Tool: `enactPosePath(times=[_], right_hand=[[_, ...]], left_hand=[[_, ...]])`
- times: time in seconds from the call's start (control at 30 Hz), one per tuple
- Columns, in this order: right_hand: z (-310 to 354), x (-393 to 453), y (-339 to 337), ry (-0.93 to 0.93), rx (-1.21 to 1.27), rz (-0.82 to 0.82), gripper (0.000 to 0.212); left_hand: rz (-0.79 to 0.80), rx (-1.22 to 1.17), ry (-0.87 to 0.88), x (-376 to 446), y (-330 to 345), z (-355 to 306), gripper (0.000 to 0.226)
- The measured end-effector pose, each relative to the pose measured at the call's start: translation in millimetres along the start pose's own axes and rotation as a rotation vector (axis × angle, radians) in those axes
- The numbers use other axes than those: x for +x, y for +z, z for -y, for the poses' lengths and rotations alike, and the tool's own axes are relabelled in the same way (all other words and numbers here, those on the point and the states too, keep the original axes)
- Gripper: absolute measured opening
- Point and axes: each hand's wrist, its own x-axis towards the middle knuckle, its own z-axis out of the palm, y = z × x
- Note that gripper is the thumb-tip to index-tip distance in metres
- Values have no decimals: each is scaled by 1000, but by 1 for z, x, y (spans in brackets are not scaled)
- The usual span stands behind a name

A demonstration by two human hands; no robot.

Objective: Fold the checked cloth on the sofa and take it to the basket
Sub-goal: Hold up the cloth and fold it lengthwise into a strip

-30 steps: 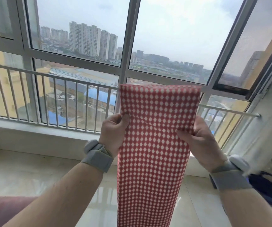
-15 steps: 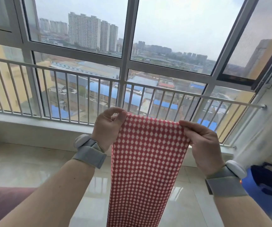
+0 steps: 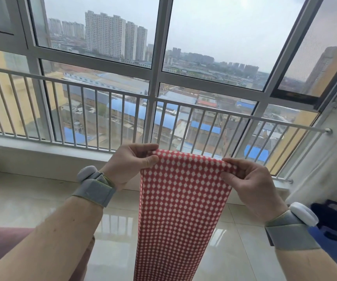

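Lowered since a second ago, no top flap above the grip now. Held up as a long folded strip: checked cloth (image 3: pixel 180 209), top corners pinched by left hand (image 3: pixel 130 162) and right hand (image 3: pixel 250 185). Hanging free below the grip over bare floor (image 3: pixel 31 201). Lower left, sofa (image 3: pixel 5 246) edge; lower right, blue basket (image 3: pixel 334 230).

No text, label, brand, number or sign can be read anywhere here.
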Motion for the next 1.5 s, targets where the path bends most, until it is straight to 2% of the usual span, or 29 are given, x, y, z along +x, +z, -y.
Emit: enactPosePath(times=[0.17, 0.3, 0.47, 0.6, 0.87, 1.07, 1.13, 1.2, 1.3, 1.4, 1.5], right_hand=[[0, 4, 0, -45, -57, -46, 25], [-3, 7, 2, -18, -67, -64, 23], [-7, 9, 3, 32, -61, -88, 27], [-7, 10, 8, 40, -97, -114, 24], [-7, 16, 4, 12, -189, -116, 20], [-6, 23, 0, 13, -96, -119, 16], [-4, 27, 0, 10, -20, -139, 12], [-2, 31, 5, 9, 79, -137, 10], [2, 37, 15, 1, 146, -244, 13], [4, 42, 19, -91, 52, -393, 17], [8, 41, 21, -232, -95, -524, 20]], left_hand=[[-77, -18, 3, 2, 4, -3, 26], [-105, 264, 74, 4, 4, -9, 30], [-43, 500, 34, 7, 4, -15, 39], [-95, 663, 74, 12, 6, -18, 19], [-172, 627, 101, 15, 7, -21, 13], [-171, 705, 281, 22, 7, -20, 5], [-182, 638, 301, 26, 13, -18, 1], [-249, 541, 295, 30, 23, -16, 7], [-412, 529, 374, 35, 40, -20, 11], [-533, 592, 487, 39, 50, -27, 12], [-569, 595, 519, 41, 56, -33, 13]])
